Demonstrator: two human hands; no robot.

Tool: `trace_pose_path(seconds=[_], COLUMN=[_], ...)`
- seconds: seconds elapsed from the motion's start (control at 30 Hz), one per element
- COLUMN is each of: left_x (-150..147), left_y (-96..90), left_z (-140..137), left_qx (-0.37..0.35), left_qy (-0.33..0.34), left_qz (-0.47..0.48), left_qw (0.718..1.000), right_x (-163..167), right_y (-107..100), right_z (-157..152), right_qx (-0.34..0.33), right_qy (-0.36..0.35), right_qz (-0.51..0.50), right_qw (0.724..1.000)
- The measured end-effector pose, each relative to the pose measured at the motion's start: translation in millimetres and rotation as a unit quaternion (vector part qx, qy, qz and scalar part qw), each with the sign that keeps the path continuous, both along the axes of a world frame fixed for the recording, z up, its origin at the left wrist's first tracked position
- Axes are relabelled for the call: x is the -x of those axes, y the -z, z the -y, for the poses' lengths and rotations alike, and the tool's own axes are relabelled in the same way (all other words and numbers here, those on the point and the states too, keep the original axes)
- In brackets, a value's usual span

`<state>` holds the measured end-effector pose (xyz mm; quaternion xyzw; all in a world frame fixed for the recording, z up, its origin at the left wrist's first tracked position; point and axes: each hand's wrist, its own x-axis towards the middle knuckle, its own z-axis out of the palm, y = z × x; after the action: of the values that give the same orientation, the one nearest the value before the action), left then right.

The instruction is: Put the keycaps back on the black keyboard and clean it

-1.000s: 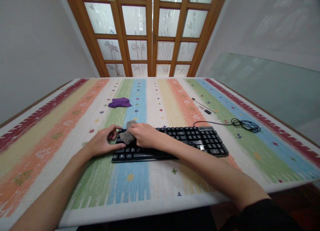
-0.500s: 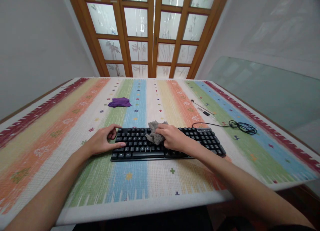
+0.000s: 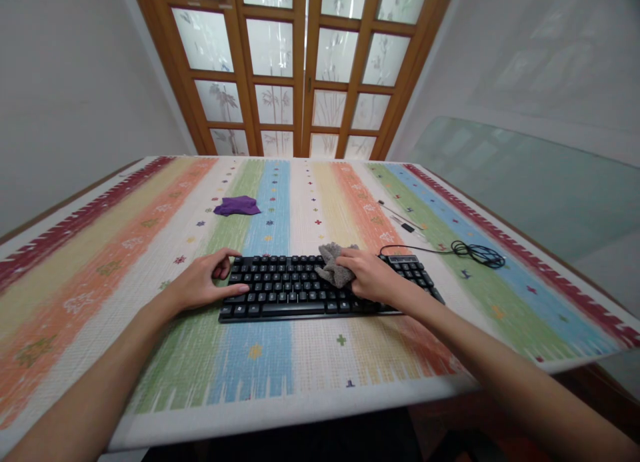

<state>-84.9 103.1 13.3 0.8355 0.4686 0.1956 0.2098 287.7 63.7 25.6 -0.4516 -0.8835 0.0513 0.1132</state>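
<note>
The right hand [image 3: 373,277] has slid rightward, fingers gripping the grey cloth [image 3: 334,267]; left hand [image 3: 203,285] fingers curled on keyboard [image 3: 295,292].

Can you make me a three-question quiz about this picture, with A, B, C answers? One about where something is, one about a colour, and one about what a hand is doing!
1. Where does the purple cloth lie?
A. On the keyboard
B. On the table mat, beyond the keyboard's left end
C. Under the right hand

2. What colour is the keyboard?
A. Black
B. White
C. Red

3. What is the right hand doing?
A. Resting flat and empty on the mat
B. Lifting the cable
C. Gripping a grey cloth on the keys

Answers:
1 B: the purple cloth sits alone on the striped table mat, apart from both hands.
2 A: its keys and frame are black.
3 C: the fingers close on the grey cloth, which lies on the keyboard, while the left hand rests at the keyboard's left end.
</note>
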Motion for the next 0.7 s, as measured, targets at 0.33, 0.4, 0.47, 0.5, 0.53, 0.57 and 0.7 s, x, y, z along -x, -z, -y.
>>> trace_pose_path(seconds=[0.33,0.4,0.47,0.5,0.53,0.57,0.7], left_x=[-0.5,-0.8,-0.6,-0.5,-0.3,-0.1,0.4], left_y=[-0.7,-1.2,-1.3,-1.3,-1.1,-0.9,0.3], left_z=[0.9,1.1,1.0,0.9,0.8,0.6,-0.1], left_qx=[-0.008,-0.008,-0.008,-0.008,-0.009,-0.010,-0.012], left_qy=[0.004,0.003,0.002,0.003,0.004,0.006,0.011], left_qz=[0.000,0.000,-0.002,-0.002,-0.002,-0.001,0.004], left_qw=[1.000,1.000,1.000,1.000,1.000,1.000,1.000], right_x=[-32.0,-37.5,-42.3,-44.4,-46.1,-47.7,-52.5], right_y=[2.8,3.7,4.3,4.4,4.5,4.4,3.1], right_z=[5.4,6.5,7.6,8.1,8.5,8.8,9.6], right_qx=[0.003,-0.002,-0.008,-0.010,-0.011,-0.011,-0.004], right_qy=[0.017,0.023,0.029,0.031,0.033,0.035,0.049], right_qz=[-0.006,-0.009,-0.009,-0.007,-0.005,-0.003,0.010], right_qw=[1.000,1.000,1.000,0.999,0.999,0.999,0.999])
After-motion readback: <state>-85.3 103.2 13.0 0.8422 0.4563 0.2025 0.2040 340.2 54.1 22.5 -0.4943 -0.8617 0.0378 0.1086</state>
